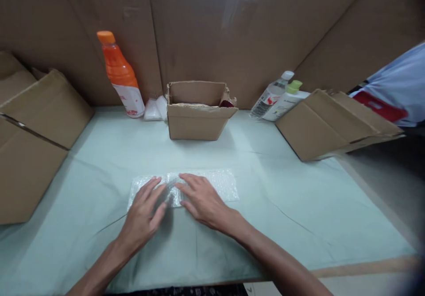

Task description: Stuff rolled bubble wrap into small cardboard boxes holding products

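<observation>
A strip of clear bubble wrap [224,185] lies flat on the pale green cloth, its long side running left to right. My left hand [142,207] rests at its left part, fingers stretched and apart. From the right, my right hand [202,201] reaches over the middle of the strip with its fingers spread. Between the fingertips of both hands the wrap looks raised or folded and slightly darker. Whether something lies inside it I cannot make out.
Behind stands a small open cardboard box [194,123], with an orange bottle [121,74] and folded plastic packets [153,109] to its left. Right of it lean a clear bottle [270,94] and a white green-capped bottle [287,101]. Larger cartons [33,163] [332,119] flank the table.
</observation>
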The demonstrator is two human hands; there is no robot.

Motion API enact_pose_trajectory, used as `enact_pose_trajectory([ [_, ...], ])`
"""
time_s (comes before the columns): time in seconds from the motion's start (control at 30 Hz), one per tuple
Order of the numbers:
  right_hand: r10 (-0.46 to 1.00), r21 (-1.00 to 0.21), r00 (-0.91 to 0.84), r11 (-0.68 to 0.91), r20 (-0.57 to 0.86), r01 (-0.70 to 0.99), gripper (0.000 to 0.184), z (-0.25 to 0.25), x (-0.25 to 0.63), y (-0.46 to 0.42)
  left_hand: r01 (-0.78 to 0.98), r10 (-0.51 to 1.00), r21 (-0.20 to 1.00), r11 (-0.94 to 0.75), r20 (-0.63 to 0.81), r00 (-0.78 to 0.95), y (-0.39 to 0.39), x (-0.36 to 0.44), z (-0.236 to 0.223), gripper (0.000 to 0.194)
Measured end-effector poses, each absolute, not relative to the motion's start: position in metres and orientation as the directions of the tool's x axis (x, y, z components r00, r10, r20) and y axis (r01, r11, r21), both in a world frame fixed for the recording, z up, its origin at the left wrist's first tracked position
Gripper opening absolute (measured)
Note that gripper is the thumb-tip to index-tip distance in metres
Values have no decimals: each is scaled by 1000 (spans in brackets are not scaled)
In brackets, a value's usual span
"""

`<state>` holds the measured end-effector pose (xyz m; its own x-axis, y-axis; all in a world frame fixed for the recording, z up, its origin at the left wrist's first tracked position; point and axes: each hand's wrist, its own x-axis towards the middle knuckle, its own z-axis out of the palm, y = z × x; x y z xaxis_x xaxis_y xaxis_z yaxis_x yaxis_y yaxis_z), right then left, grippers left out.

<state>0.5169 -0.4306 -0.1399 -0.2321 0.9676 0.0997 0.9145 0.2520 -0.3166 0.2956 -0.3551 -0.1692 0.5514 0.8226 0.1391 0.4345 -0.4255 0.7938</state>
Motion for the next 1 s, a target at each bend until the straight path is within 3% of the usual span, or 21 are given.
enact_pose_trajectory([
  [0.13, 946, -300, -320, 323, 61, 898, 48, -176, 511, -416, 526, 694, 596, -607, 74, 716, -345, 299, -197, 51],
  [0.23, 983, -265, -175, 183, 52, 947, 49, -194, 538, -443, 594, 726, 548, -589, 36, 687, -342, 275, -207, 51],
  [0.37, 992, -176, 95, -79, 88, 981, 48, -203, 580, -492, 613, 760, 560, -558, 47, 648, -338, 253, -209, 52],
  [0.5, 936, -195, 286, -247, 204, 949, 43, -201, 609, -519, 585, 800, 629, -512, 102, 591, -336, 245, -206, 46],
  [0.63, 881, -238, 365, -301, 302, 923, 40, -192, 624, -511, 576, 845, 640, -509, 245, 475, -338, 234, -201, 43],
  [0.8, 903, -217, 350, -301, 249, 929, 34, -190, 616, -470, 561, 845, 670, -487, 199, 496, -342, 233, -203, 28],
  [0.9, 922, -302, 309, -233, 234, 925, 20, -187, 605, -461, 579, 836, 634, -512, 216, 504, -338, 236, -208, 18],
  [1.0, 906, -507, 378, -239, 190, 828, 18, -174, 593, -477, 585, 798, 563, -584, 267, 540, -327, 237, -204, 17],
])
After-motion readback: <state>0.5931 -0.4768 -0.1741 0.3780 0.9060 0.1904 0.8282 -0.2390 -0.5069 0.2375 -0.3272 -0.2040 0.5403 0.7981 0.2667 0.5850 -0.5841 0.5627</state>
